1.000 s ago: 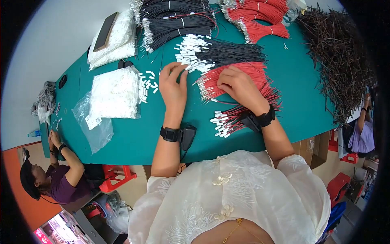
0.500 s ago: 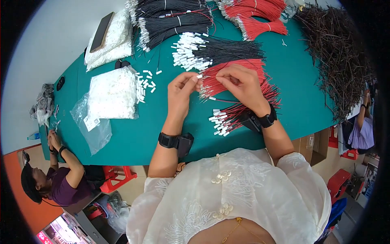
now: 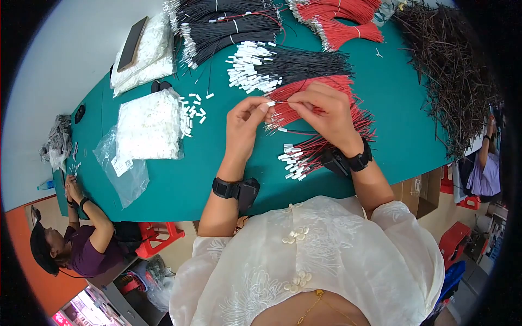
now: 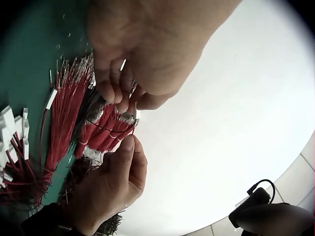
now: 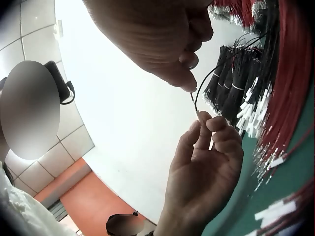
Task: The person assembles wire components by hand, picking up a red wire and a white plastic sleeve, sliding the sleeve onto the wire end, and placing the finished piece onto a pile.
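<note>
My left hand [image 3: 242,122] pinches a small white connector housing [image 5: 199,115] between thumb and fingertips. My right hand [image 3: 328,111] faces it, thumb and forefinger pinching a thin red wire [image 5: 192,97] close to the housing. A black wire [image 5: 216,69] curves away from the same housing in the right wrist view. Both hands hover over a spread of red wires [image 3: 293,86] with bare metal tips. Beyond it lie black wires [image 3: 312,64] ending in white housings [image 3: 250,68]. Nearer me is a bunch of red and black wires with white housings [image 3: 293,163].
Loose white housings [image 3: 190,111] lie beside a full plastic bag [image 3: 149,127] on the green table [image 3: 179,185]. Tied black bundles [image 3: 228,32] and red bundles [image 3: 353,32] stand at the back. A dark tangled heap [image 3: 451,70] covers the right end. Another person [image 3: 81,244] sits at left.
My left hand has come from beside the white housings toward the right hand, now with a housing in its fingertips. My right hand has lifted off the red wires with a wire; the two fingertips have met.
</note>
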The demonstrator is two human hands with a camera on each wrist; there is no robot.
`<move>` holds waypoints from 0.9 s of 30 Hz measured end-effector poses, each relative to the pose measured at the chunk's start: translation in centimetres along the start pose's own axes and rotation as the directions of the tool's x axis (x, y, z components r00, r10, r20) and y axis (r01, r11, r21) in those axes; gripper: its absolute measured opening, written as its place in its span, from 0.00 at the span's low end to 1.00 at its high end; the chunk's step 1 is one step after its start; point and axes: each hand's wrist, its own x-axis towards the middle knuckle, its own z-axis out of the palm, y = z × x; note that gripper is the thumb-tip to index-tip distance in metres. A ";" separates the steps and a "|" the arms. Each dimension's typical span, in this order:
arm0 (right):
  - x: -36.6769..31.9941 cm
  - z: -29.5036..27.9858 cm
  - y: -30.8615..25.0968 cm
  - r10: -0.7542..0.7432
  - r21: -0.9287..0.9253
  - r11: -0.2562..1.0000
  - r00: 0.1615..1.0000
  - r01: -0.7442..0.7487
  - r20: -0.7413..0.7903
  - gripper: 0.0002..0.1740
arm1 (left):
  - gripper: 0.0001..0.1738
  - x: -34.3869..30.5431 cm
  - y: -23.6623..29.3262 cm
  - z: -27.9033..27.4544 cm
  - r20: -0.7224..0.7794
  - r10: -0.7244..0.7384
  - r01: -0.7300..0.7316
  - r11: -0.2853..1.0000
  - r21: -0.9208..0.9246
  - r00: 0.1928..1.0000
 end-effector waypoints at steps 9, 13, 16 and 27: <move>0.1 -0.2 -0.1 -0.051 -0.031 0.998 0.999 0.051 -0.001 0.10 | 0.08 -0.1 0.2 0.2 0.005 0.023 -0.023 1.000 -0.003 1.000; 0.1 -0.3 -0.1 -0.072 -0.039 0.997 0.997 0.072 0.009 0.10 | 0.08 -0.2 0.3 0.3 0.001 0.026 -0.026 1.000 0.009 1.000; 0.1 -0.3 -0.1 -0.070 -0.039 0.997 0.997 0.071 0.020 0.09 | 0.07 -0.2 0.3 0.3 0.000 0.033 -0.033 0.999 0.025 0.999; -0.2 -0.2 0.2 -0.011 -0.023 1.000 0.998 0.012 0.054 0.08 | 0.06 -0.6 0.8 0.6 0.040 0.105 -0.111 0.966 0.232 0.994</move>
